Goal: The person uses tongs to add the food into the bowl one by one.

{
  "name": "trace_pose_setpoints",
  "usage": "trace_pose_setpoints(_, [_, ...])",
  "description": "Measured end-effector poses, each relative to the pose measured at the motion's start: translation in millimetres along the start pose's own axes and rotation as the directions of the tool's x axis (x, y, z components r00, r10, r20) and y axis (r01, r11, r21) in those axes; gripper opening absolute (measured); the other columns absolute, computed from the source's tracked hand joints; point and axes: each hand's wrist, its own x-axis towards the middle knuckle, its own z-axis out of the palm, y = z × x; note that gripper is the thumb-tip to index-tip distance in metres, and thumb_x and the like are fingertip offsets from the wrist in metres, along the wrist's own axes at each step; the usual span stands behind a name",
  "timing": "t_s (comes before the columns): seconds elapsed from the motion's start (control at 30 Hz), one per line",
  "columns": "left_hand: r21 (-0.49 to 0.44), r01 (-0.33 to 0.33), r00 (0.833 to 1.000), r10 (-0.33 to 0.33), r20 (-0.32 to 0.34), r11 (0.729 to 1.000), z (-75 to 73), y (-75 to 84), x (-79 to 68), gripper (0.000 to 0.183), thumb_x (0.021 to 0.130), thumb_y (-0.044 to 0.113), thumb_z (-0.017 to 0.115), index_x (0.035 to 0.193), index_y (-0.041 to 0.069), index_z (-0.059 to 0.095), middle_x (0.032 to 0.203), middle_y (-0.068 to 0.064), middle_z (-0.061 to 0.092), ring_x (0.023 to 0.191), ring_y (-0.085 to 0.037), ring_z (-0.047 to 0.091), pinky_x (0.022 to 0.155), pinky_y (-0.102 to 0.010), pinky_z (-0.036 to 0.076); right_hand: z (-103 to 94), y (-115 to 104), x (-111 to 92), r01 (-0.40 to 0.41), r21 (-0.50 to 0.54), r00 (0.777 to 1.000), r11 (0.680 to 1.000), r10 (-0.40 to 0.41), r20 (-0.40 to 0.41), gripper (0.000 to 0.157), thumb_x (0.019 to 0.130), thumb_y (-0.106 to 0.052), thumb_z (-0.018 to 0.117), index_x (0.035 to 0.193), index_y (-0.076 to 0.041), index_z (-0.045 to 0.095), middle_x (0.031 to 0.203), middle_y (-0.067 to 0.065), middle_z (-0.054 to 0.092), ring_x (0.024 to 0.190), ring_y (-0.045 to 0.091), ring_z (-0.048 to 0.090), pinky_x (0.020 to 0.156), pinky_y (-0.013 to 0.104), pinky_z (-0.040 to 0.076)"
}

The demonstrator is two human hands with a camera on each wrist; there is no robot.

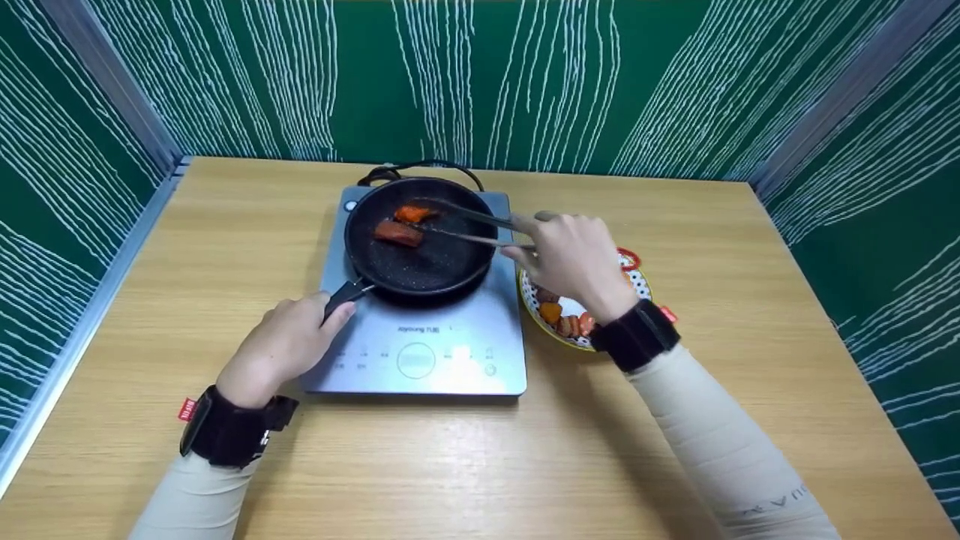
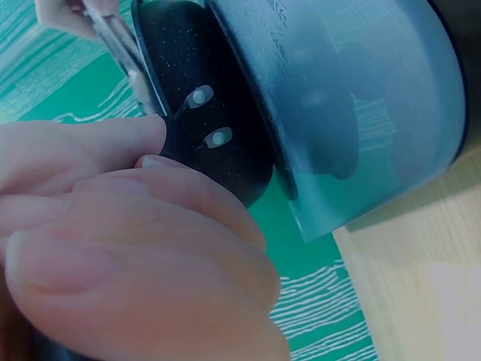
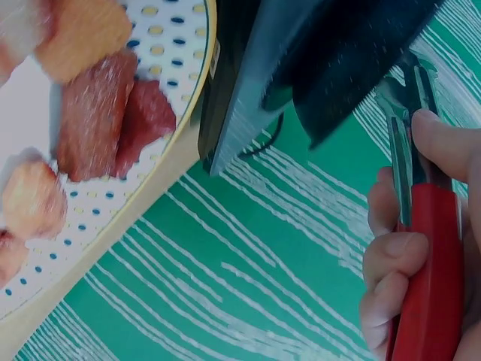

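Observation:
My left hand (image 1: 289, 341) grips the black handle (image 1: 343, 298) of a frying pan (image 1: 442, 274), fingers wrapped around it and thumb along the top. Inside the pan lie a reddish-brown block of food (image 1: 397, 233) and a smaller orange piece (image 1: 412, 214). From the right, my right hand (image 1: 577, 259) holds metal tongs (image 1: 476, 239) with red handles (image 3: 434, 263). The tong arms stand apart and reach into the pan, their tips right at the orange piece. Two rivets (image 2: 199, 96) show where the handle joins the pan in the left wrist view.
Under the pan is a flat grey induction cooktop (image 1: 465, 341), a black cable (image 1: 450, 163) behind it. To its right, partly beneath my right hand, a dotted plate with a yellow rim (image 1: 529, 300) bears several food pieces (image 3: 98, 113). Green walls enclose the wooden table (image 1: 697, 225).

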Motion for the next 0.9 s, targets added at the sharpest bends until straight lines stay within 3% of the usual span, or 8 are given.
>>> trace_pose_setpoints(0.2, [0.011,-0.008,1.000,0.008,-0.006,1.000,0.9,-0.7,0.1,0.041,0.104,0.046,0.041,0.086,0.010,0.051,0.069,-0.003,0.040,0.059,-0.022,0.045,0.053,-0.033,0.033,-19.1,26,-22,-0.040,0.046,0.998,0.998,0.042,-0.038,0.045,0.091,-0.053,0.063,0.120,-0.019,0.068,0.081,0.004,0.069,0.048,0.018,0.052,0.039,0.034,0.034])
trace_pose_setpoints(0.47, [0.027,-0.012,1.000,0.012,-0.008,1.000,1.6,-2.1,0.6,0.041,0.104,0.045,0.042,0.086,0.010,0.051,0.069,-0.002,0.038,0.059,-0.021,0.044,0.053,-0.033,0.032,-38.1,62,-58,-0.090,0.035,0.996,0.995,0.091,-0.022,0.052,0.091,-0.055,0.061,0.126,-0.017,0.066,0.075,0.002,0.064,0.050,0.017,0.052,0.041,0.031,0.035])
trace_pose_setpoints(0.7, [0.017,-0.003,1.000,0.003,0.002,1.000,1.0,-0.8,-0.4,0.041,0.104,0.046,0.041,0.087,0.010,0.051,0.069,-0.003,0.040,0.060,-0.022,0.045,0.054,-0.033,0.033,-40.1,87,-93,-0.168,0.006,0.986,0.986,0.168,0.019,0.061,0.090,-0.062,0.058,0.126,-0.014,0.066,0.068,0.003,0.059,0.048,0.018,0.046,0.040,0.031,0.030])
trace_pose_setpoints(0.9, [0.018,0.002,1.000,-0.002,-0.001,1.000,1.0,-0.3,-0.5,0.041,0.104,0.046,0.041,0.087,0.010,0.052,0.069,-0.003,0.040,0.061,-0.022,0.046,0.054,-0.033,0.032,-40.5,103,-114,-0.226,-0.008,0.973,0.974,0.226,0.051,0.059,0.090,-0.060,0.059,0.125,-0.013,0.067,0.068,0.004,0.060,0.050,0.019,0.046,0.044,0.031,0.029])
